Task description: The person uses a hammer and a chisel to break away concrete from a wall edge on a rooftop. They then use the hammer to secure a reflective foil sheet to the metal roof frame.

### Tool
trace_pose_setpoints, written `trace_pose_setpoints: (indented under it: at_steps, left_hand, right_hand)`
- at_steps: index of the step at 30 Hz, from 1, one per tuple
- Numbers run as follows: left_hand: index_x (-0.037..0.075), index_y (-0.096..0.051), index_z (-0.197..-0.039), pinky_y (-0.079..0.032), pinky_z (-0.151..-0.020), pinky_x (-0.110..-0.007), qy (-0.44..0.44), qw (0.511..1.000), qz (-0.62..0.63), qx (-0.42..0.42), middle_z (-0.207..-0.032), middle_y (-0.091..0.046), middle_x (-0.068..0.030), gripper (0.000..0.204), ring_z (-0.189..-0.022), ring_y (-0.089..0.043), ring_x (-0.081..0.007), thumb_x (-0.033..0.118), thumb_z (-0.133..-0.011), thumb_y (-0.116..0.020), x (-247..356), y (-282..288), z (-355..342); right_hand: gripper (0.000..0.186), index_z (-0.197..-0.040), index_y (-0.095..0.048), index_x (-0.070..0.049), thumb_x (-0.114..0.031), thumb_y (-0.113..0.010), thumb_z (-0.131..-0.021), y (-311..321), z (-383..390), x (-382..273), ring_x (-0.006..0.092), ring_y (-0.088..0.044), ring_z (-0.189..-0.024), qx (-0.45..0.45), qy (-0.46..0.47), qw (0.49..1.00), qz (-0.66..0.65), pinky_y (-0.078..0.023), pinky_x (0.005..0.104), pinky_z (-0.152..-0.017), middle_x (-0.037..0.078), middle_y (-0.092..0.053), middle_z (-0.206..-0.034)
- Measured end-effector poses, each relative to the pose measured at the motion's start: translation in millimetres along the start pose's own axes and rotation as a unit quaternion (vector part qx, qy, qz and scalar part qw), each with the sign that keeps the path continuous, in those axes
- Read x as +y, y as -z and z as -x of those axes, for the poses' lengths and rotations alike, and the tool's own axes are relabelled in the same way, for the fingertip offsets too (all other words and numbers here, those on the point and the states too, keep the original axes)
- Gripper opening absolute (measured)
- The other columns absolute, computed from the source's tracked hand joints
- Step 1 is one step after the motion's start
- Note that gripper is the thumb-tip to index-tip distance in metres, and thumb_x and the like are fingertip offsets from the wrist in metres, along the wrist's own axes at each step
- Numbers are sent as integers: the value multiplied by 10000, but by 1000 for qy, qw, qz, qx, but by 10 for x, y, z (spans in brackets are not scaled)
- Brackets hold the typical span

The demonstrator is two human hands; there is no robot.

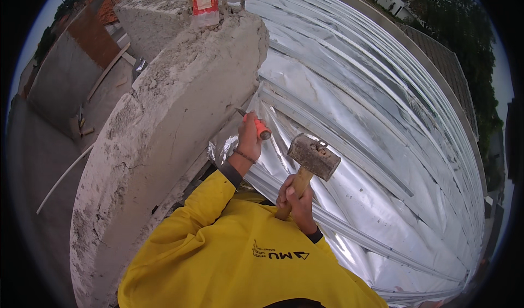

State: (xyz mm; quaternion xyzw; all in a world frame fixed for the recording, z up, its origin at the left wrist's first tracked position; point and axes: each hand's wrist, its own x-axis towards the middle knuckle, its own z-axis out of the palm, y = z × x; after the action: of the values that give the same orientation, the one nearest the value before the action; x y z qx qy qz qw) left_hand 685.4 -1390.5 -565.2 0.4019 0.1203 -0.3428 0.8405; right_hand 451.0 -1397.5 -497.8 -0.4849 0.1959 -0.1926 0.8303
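My left hand is closed around a chisel with an orange-red hand guard and a dark striking end. Its dark tip points at the side of a thick concrete wall; I cannot tell whether it touches. My right hand grips the wooden handle of a club hammer. The hammer's worn, blocky metal head is raised to the right of the chisel, apart from it. Both forearms are in yellow sleeves with dark cuffs.
Shiny silver foil sheeting spreads over the right side, crossed by long metal battens. A red and white package stands on the wall's far top beside upright bars. A pale cable curves out at left, above a lower floor.
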Motion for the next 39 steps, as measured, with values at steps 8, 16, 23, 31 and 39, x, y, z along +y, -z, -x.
trace_pose_setpoints:
  at_steps: [8, 16, 23, 31, 39]
  left_hand:
    - [133, -499, -865, -458, -495, -252, -63, 997, 38, 14, -779, -556, -19, 202, -658, -564, -110, 309, -936, -568, 301, -432, 128]
    - [120, -513, -846, -412, -441, -249, -67, 998, -10, -2, -752, -563, -8, 132, -607, -551, -94, 225, -904, -568, 293, -383, 124]
    - [116, -502, -848, -372, -414, -243, -71, 997, 18, 6, -730, -538, -14, 111, -564, -512, -92, 188, -914, -555, 300, -461, 104]
    - [127, -504, -864, -402, -462, -236, -81, 995, 61, 7, -763, -513, 13, 101, -625, -517, -85, 187, -915, -569, 301, -460, 13]
    - [112, -501, -850, -391, -434, -248, -79, 993, 71, 45, -763, -541, -13, 115, -593, -526, -96, 193, -896, -568, 366, -483, -15]
  right_hand:
    - [230, -936, -502, -29, -224, -623, -958, -31, -137, -48, 84, -449, -511, 7, 35, 998, 61, -384, 248, -461, 1, -482, -640]
    - [290, -917, -377, -114, -304, -584, -987, -202, -606, -861, 103, -375, -420, 36, 431, 895, 109, -369, 273, -401, 14, -394, -564]
    - [385, -723, -310, -159, -332, -466, -1029, -238, -707, -1194, 94, -300, -417, 12, 533, 846, -10, -367, 266, -441, -18, -318, -520]
    - [264, -738, -525, -55, -172, -671, -923, 422, -1074, 38, 96, -475, -456, 74, 117, 934, 329, -389, 286, -440, -7, -487, -562]
    - [378, -746, -292, -145, -331, -445, -1037, -194, -771, -1651, 117, -320, -436, -25, 589, 807, -43, -356, 295, -465, 3, -337, -554]
